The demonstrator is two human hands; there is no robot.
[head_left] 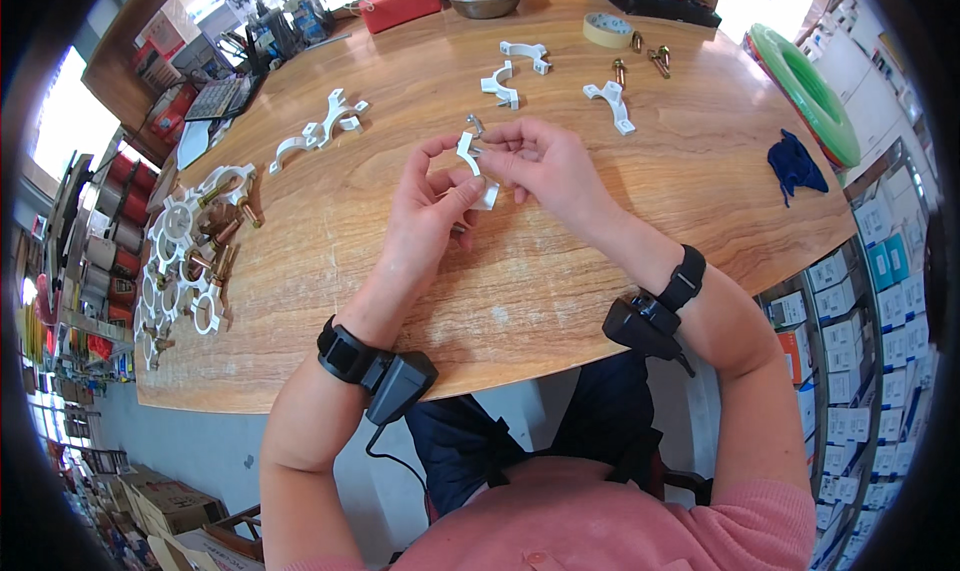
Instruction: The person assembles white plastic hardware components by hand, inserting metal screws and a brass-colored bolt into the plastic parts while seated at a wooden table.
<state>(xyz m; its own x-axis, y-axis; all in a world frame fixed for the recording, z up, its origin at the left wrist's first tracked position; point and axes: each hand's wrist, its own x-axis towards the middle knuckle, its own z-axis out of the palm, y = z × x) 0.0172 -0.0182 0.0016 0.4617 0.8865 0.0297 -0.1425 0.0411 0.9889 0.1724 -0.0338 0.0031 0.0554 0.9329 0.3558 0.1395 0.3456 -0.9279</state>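
Above the middle of the wooden table (330, 301), my left hand (422, 206) grips a white plastic pipe-clamp half (488, 195) between thumb and fingers. My right hand (550, 166) is closed in a pinch against the clamp half's right side; whatever its fingertips hold is too small and hidden to name. Just beyond the fingertips shows a small silver metal piece (475, 125), perhaps a bolt. Further off lie white clamp halves: a pair (500, 85) straight ahead, one (610, 105) to the right with a brass-coloured bolt (619, 71) beside it, and others (325, 129) to the left.
Assembled white ring clamps (175, 221) and bolts (225, 261) are heaped at the left. At the back stand a tape roll (607, 31), a metal bowl (483, 1) and a red box (400, 9). A dark blue cloth pouch (796, 166) and green coiled tubing (805, 91) are rightward.
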